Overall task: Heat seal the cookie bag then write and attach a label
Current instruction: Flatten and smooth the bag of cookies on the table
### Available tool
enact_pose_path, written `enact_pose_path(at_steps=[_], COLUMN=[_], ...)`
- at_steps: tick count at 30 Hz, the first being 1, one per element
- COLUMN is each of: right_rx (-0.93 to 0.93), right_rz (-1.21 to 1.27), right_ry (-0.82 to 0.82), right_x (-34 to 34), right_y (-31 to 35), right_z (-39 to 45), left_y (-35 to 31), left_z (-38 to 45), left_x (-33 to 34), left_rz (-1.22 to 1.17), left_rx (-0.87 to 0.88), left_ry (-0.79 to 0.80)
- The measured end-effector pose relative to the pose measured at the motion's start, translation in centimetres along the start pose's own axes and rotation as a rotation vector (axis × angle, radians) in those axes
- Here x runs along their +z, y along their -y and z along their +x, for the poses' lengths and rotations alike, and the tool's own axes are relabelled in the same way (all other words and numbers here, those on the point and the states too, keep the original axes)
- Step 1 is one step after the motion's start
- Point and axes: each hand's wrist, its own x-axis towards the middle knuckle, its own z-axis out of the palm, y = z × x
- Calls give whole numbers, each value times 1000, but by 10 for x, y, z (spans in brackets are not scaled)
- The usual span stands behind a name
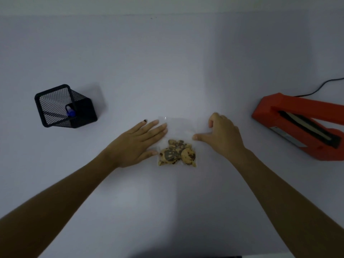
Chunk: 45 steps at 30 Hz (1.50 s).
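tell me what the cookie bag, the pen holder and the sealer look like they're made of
Cookie bag: thin clear plastic film, glossy; the table shows through it and a glint sits near its top edge.
Pen holder: black wire mesh, probably metal; light passes through the fine grid, and the rim is solid.
Sealer: smooth orange-red body, painted metal or plastic, hard to tell; dark strip along its sealing bar.

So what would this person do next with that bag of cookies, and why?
Probably pick up the cookie bag and carry it to the red heat sealer on the right. The left hand and right hand flank the bag, and its clear top looks unsealed.
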Motion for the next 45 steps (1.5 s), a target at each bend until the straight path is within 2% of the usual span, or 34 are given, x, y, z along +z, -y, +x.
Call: enact_pose_path(at_steps=[3, 5, 9, 12, 14, 16, 18, 32, 37, 40, 42, 45], right_rx=[0, -64, -480, -748, -834, -834, -820, -728, -745, -747, -753, -764], right_rz=[-6, 1, -143, -295, -437, -509, -561, -517, -503, -495, -492, -485], right_ry=[-10, -59, -277, -140, 1, 95, 121, 45, -32, -39, -47, -64], right_x=[0, 1, 11, 24, 28, 25, 21, 11, 15, 16, 17, 18], right_y=[0, 3, 13, 11, 7, 0, -8, -48, -50, -51, -52, -54], right_z=[-1, -5, -11, -1, 7, 12, 14, 4, 4, 5, 6, 5], left_y=[-3, -9, -14, -12, -12, -11, -11, -11, -28, -36, -33, -21], left_z=[-2, -2, 0, 0, -1, -1, -1, -1, 10, 24, 35, 45], left_x=[4, 7, 11, 11, 12, 13, 14, 13, 5, 0, 0, 3], left_rz=[-12, -11, -27, -44, -56, -63, -69, -81, -264, -241, -214, -174], left_rx=[-51, -90, -124, -114, -110, -108, -111, -113, -206, -195, -156, -149], left_ry=[-39, -73, -130, -155, -171, -189, -201, -207, -399, -503, -510, -438])
